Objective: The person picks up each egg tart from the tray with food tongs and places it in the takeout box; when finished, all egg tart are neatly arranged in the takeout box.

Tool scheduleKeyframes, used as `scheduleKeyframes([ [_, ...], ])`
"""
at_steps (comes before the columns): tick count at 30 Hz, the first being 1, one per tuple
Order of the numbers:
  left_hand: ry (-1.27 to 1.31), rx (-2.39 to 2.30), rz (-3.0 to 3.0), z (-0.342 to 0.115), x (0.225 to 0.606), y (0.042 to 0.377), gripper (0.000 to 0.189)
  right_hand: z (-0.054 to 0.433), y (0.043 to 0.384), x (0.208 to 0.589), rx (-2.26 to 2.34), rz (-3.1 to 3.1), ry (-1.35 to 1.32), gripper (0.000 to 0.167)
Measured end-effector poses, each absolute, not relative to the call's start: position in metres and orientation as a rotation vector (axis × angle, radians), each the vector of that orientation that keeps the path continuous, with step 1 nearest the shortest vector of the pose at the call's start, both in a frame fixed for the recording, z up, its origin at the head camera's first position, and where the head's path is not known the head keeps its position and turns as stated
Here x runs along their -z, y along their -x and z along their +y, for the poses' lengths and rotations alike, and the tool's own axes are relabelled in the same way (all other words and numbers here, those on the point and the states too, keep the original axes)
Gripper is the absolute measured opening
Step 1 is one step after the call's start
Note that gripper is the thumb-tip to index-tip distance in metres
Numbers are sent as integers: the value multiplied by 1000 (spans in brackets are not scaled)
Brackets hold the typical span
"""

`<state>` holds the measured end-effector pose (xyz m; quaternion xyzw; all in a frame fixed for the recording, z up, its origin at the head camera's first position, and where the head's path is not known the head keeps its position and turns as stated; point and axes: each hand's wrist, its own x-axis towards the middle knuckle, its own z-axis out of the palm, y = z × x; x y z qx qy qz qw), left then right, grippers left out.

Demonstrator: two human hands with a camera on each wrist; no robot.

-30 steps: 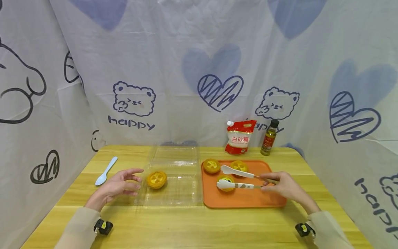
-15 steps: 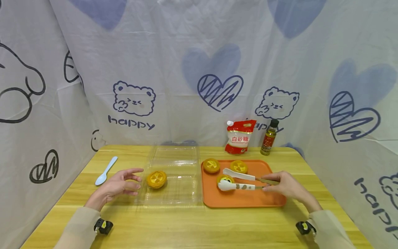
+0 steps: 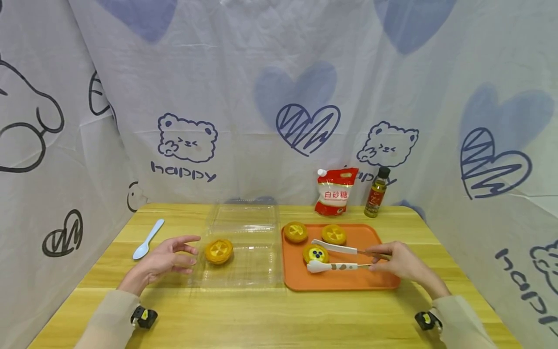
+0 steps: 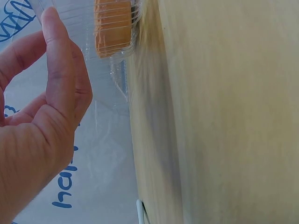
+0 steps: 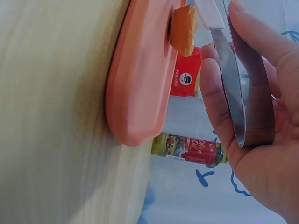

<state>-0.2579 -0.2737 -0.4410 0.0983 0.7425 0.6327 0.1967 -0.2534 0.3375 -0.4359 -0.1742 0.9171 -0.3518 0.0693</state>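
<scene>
Your right hand [image 3: 395,261]'s gripping tongs [image 3: 343,266] over the tray [image 3: 344,282], left hand [image 3: 164,260] relaxing; the box [image 3: 257,280] is holding one tart [image 3: 219,251], tray still three.

Pale cloth [image 3: 244,72] hung behind table [image 3: 261,315] and along both sides, creased, loosely folded. Printed on it: outlined bears [image 3: 188,139], dark "happy" lettering [image 3: 183,171], scribbled hearts [image 3: 308,130], bigger solid blue-violet hearts [image 3: 407,22]. Tabletop yellowish wood, grain running sideways, far corners rounded. Light soft, shadows blurred.

Tongs [image 5: 229,74] — partly outside right-wrist view
</scene>
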Motion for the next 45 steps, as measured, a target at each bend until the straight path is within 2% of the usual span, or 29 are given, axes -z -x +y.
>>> scheduleKeyframes([
  [26, -263, -1754, 2107, -277, 440, 257, 80, 323, 249, 437, 1194, 2872, 519, 40],
  [36, -263, -1756, 2108, -278, 440, 259, 80, 310, 249, 428, 1163, 2920, 464, 44],
  [45, -264, -1765, 2090, -275, 441, 259, 80, 296, 246, 427, 1246, 2910, 523, 39],
])
